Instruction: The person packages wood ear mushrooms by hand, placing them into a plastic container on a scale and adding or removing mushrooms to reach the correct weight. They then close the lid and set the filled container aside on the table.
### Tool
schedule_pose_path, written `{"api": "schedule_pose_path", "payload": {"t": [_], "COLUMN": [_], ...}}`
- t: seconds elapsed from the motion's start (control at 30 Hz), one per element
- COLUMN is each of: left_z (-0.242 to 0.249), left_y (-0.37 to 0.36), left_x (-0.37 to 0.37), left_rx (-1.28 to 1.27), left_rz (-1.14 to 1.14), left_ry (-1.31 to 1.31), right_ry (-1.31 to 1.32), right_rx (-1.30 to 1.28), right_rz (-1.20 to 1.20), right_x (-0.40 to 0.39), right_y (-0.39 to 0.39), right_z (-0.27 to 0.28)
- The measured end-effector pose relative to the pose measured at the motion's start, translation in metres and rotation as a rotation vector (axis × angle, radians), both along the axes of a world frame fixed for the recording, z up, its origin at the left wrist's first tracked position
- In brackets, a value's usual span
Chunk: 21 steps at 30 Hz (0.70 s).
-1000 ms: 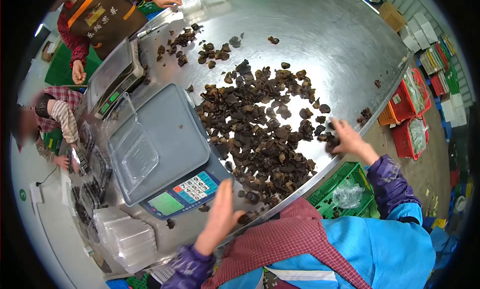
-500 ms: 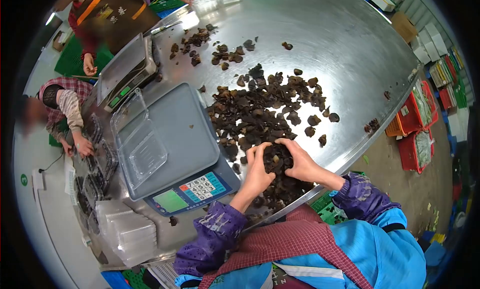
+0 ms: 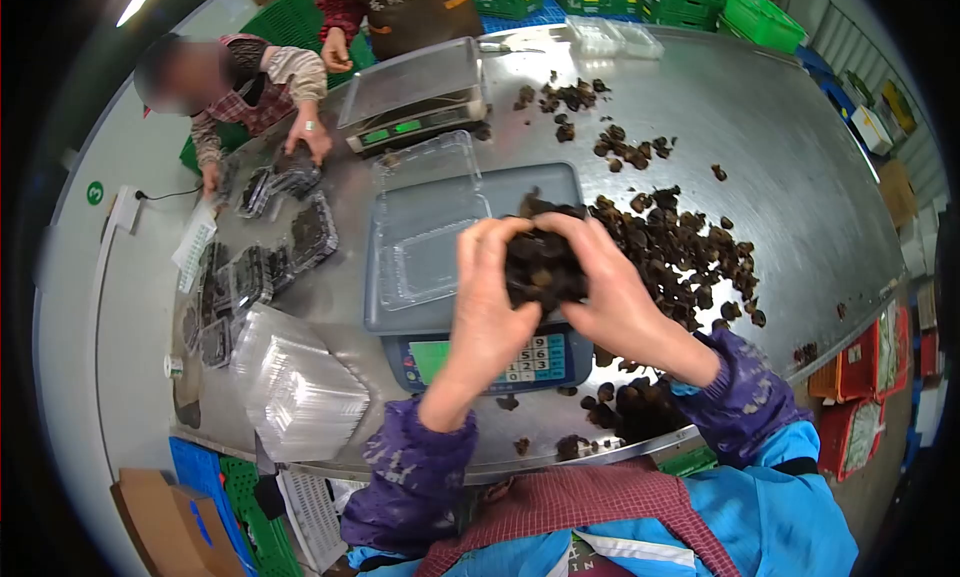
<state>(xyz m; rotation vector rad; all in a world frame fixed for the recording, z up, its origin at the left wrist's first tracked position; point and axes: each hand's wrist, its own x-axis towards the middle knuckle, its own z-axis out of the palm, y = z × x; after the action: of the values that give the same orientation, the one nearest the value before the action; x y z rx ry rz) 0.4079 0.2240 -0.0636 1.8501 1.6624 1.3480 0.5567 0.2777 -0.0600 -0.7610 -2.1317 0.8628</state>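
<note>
Between my left hand (image 3: 488, 297) and my right hand (image 3: 620, 292) is a clump of dark brown mushrooms (image 3: 543, 267), with the fingers of both hands curved round it. The clump is above the right part of a grey scale (image 3: 540, 182). An open clear plastic box (image 3: 430, 262) lies on the scale's left part, just left of my left hand. My wrists partly cover the keypad and display. The loose mushroom pile (image 3: 680, 242) spreads over the metal table (image 3: 800, 197) to the right of the scale.
Stacked empty clear boxes (image 3: 300, 387) stand at the left front, with filled boxes (image 3: 245, 277) behind them. A second scale (image 3: 415, 92) is at the back. One co-worker (image 3: 255, 82) handles boxes at left; another person (image 3: 400, 12) stands behind. Red crates (image 3: 860, 427) are at right.
Both hands have lifted the mushroom clump off the pile and carried it left over the scale. The camera view has turned left, showing more of the filled boxes and co-workers.
</note>
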Motion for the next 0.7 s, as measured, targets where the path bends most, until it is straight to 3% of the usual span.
{"api": "schedule_pose_path", "payload": {"t": [0.13, 0.23, 0.33, 0.5, 0.57, 0.63, 0.7], "left_z": [-0.002, -0.035, -0.054, -0.030, -0.022, -0.025, -0.029], "left_y": [0.001, 0.008, 0.008, -0.010, -0.018, -0.027, -0.037], "left_x": [-0.065, -0.106, -0.131, -0.142, -0.149, -0.161, -0.173], "left_rx": [0.043, -0.049, -0.269, -0.392, -0.342, -0.278, -0.307], "left_rz": [0.152, 0.185, 0.118, 0.138, 0.126, 0.173, 0.269], "left_ry": [0.080, 0.120, 0.241, 0.329, 0.226, 0.222, 0.054], "right_ry": [0.013, -0.016, -0.329, -0.298, -0.140, -0.128, -0.251], "right_rx": [0.004, 0.018, 0.094, 0.171, -0.097, -0.043, -0.163], "right_rz": [0.121, 0.209, 0.203, 0.229, 0.228, 0.059, -0.116], "right_x": [-0.076, -0.110, -0.122, -0.100, -0.079, -0.044, -0.004], "right_y": [0.020, 0.032, 0.040, 0.053, 0.058, 0.072, 0.081], "right_z": [-0.008, -0.031, -0.042, -0.024, -0.009, -0.025, -0.034]}}
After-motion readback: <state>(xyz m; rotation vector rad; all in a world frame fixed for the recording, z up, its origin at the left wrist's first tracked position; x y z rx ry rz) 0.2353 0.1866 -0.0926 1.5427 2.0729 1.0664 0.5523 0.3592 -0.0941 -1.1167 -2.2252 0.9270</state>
